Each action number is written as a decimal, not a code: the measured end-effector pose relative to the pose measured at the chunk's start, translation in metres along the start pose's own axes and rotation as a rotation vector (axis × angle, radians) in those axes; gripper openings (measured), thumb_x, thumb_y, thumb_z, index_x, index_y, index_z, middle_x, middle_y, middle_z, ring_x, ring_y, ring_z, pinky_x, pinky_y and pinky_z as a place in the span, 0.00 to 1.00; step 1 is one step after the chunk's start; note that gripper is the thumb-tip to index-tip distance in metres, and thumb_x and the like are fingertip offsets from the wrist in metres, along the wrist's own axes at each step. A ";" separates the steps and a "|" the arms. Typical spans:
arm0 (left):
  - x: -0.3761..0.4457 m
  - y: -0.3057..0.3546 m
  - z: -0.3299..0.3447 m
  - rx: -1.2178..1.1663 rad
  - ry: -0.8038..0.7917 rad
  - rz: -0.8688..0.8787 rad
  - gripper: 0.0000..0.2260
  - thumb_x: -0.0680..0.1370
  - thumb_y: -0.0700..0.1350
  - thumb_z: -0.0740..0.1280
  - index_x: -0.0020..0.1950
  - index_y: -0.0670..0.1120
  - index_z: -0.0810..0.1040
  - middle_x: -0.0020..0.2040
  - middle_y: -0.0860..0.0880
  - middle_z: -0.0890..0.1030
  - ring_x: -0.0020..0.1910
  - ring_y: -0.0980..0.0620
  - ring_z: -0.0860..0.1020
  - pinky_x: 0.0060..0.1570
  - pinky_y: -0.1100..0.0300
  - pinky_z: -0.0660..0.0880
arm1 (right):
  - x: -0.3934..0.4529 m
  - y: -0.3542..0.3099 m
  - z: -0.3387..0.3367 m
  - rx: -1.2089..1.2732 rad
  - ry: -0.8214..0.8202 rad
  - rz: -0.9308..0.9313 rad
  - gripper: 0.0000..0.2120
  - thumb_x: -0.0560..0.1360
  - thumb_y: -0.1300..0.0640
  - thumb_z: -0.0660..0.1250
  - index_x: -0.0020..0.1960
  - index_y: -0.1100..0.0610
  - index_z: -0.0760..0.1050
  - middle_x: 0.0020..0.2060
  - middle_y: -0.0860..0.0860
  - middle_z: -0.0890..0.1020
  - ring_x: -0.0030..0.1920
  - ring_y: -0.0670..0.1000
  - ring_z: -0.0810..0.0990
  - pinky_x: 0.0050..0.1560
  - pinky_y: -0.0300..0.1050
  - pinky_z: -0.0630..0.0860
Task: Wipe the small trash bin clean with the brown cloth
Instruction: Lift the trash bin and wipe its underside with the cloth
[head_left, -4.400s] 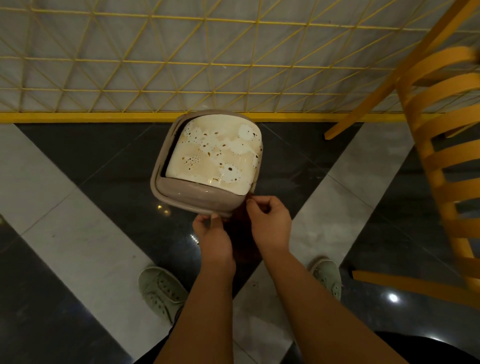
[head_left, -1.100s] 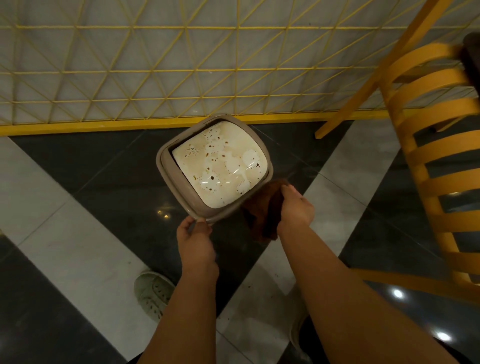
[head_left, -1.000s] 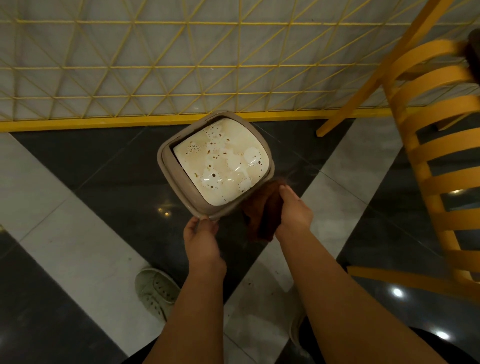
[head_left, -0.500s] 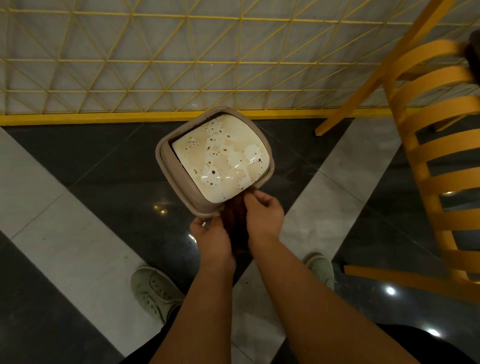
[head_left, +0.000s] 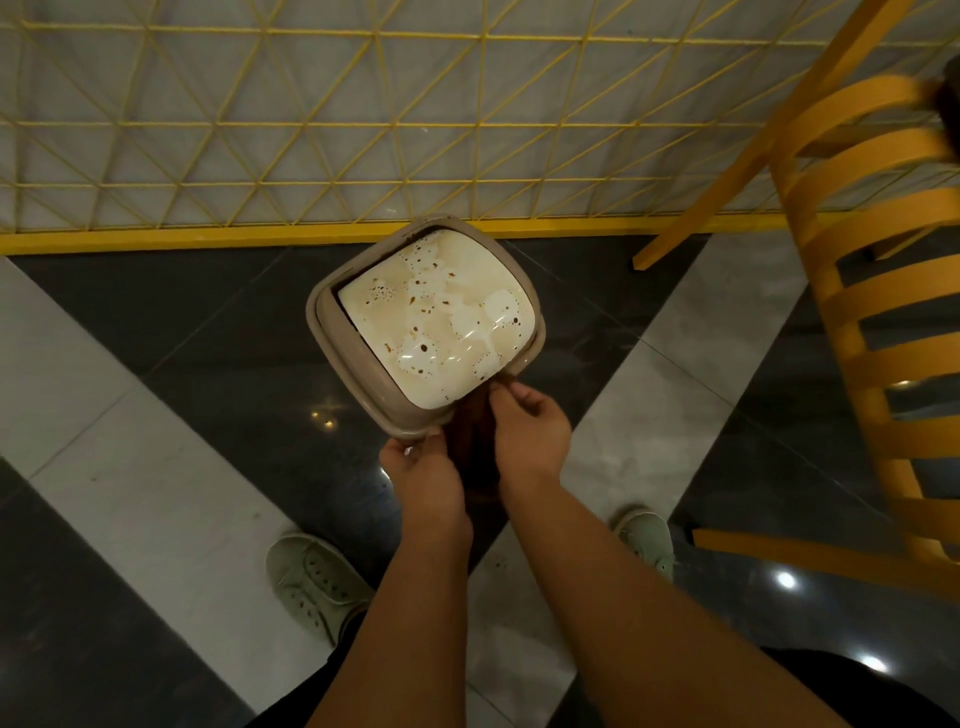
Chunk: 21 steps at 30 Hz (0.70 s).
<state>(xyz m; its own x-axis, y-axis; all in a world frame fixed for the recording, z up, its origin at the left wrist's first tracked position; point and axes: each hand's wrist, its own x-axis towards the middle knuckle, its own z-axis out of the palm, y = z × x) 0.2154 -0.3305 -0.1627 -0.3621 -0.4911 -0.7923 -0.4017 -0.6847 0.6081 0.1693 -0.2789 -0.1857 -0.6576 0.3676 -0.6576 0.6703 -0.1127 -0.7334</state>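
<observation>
From the head view, we're standing over the bin (head_left: 363, 358) on the dark floor (head_left: 208, 338), close to the yellow rail (head_left: 156, 240). Our left hand (head_left: 423, 475) grips the bin's near rim, fingers curled on it. Our right hand (head_left: 530, 434) pinches the cloth (head_left: 470, 441), which hangs between both hands against the bin's near side. The lid (head_left: 441, 322) is closed and heavily spotted brown, so we can't tell what's inside. We'd steady the rim firmly, then drag the cloth flat across those stains.
</observation>
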 end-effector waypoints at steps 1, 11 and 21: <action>0.000 0.000 -0.001 -0.002 0.000 -0.004 0.18 0.80 0.41 0.64 0.68 0.51 0.64 0.64 0.48 0.75 0.61 0.48 0.74 0.66 0.48 0.70 | 0.007 -0.009 0.000 0.013 0.030 -0.009 0.07 0.72 0.55 0.72 0.50 0.50 0.79 0.43 0.45 0.82 0.44 0.43 0.80 0.41 0.35 0.75; 0.005 0.010 -0.007 -0.011 0.011 -0.009 0.24 0.77 0.37 0.68 0.69 0.49 0.64 0.66 0.47 0.74 0.62 0.49 0.74 0.71 0.46 0.64 | 0.036 -0.056 -0.001 -0.115 -0.052 0.109 0.03 0.75 0.52 0.68 0.46 0.49 0.80 0.43 0.55 0.81 0.43 0.53 0.80 0.36 0.48 0.77; 0.009 0.018 -0.006 -0.129 -0.062 -0.074 0.15 0.81 0.45 0.63 0.68 0.48 0.70 0.59 0.47 0.80 0.56 0.49 0.79 0.48 0.53 0.76 | -0.002 -0.010 -0.004 -0.015 -0.131 0.119 0.08 0.75 0.56 0.66 0.39 0.59 0.77 0.37 0.55 0.81 0.40 0.53 0.79 0.42 0.46 0.77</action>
<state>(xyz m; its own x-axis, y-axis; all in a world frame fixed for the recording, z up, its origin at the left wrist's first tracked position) 0.2093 -0.3507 -0.1592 -0.3890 -0.4054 -0.8272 -0.3192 -0.7830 0.5338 0.1658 -0.2755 -0.1764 -0.6120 0.2292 -0.7569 0.7503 -0.1343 -0.6473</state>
